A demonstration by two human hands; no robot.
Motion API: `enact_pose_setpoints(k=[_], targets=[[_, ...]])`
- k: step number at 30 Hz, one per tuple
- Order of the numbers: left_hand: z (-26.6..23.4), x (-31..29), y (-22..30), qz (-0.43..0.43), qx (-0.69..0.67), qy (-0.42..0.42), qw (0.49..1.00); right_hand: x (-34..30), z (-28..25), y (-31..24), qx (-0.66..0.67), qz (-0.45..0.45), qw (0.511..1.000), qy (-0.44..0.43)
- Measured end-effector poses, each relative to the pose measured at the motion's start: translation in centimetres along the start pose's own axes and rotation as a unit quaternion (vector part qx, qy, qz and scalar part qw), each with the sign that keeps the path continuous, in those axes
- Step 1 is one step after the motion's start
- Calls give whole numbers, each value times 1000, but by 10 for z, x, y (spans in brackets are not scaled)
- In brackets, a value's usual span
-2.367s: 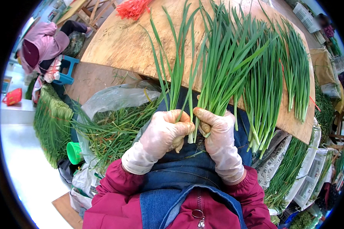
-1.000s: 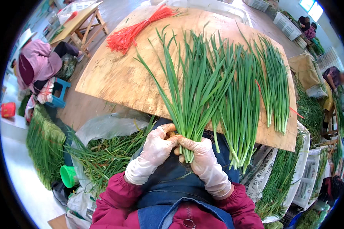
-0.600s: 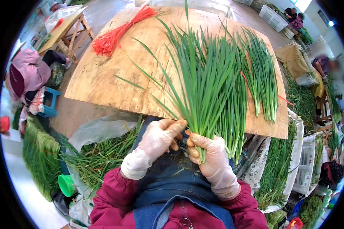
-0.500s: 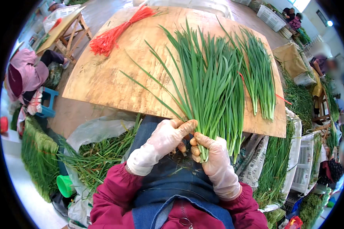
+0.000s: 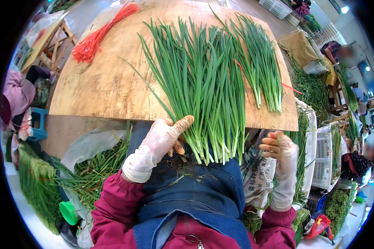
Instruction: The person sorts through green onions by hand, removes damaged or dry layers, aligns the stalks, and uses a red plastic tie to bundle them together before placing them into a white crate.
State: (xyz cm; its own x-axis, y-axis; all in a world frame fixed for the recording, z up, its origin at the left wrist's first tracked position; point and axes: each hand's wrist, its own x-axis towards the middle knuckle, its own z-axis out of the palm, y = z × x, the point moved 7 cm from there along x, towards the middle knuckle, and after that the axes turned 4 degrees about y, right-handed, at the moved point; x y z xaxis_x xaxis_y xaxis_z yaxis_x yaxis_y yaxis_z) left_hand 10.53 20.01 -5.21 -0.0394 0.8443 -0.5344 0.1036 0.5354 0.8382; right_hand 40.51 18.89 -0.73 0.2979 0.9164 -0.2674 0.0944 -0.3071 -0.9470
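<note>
A broad bunch of garlic chives point(image 5: 195, 83) lies on the wooden board, its pale stem ends hanging over the near edge above my lap. My left hand point(image 5: 164, 137), in a thin whitish glove, is closed at the left side of the stems. Its thumb presses against the chives, and one stray leaf slants away to the upper left. My right hand point(image 5: 280, 147), gloved too, is off to the right, apart from the bunch. Its fingers are loosely bent, with nothing visible in them. A smaller bunch of chives point(image 5: 262, 70) lies to the right, near a red tie point(image 5: 291, 88).
A bundle of red ties point(image 5: 97, 39) rests at the board's point(image 5: 99, 91) far left. Loose greens in a plastic bag point(image 5: 91, 145) stand left of my legs. A printed white sack point(image 5: 259, 176) and white crates point(image 5: 322, 153) are on the right. Other people sit on both sides.
My right hand has let go of the stems and moved right. The chives are spread wider on the board. The view has shifted, so the board appears farther left.
</note>
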Motion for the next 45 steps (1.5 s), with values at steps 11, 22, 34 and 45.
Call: enact_pose_setpoints(k=[11,22,34,45], targets=[[20,1,10,-8,74,-29,997,4,113,64,299,173,887,-306],[33,14,11,69,170,-62,981,-20,155,46,308,265,837,-366],[17,-3,-10,20,-47,-155,987,-30,154,55,300,275,860,-308],[-7,-39,24,110,-176,-76,975,-80,183,31,216,193,899,-328]])
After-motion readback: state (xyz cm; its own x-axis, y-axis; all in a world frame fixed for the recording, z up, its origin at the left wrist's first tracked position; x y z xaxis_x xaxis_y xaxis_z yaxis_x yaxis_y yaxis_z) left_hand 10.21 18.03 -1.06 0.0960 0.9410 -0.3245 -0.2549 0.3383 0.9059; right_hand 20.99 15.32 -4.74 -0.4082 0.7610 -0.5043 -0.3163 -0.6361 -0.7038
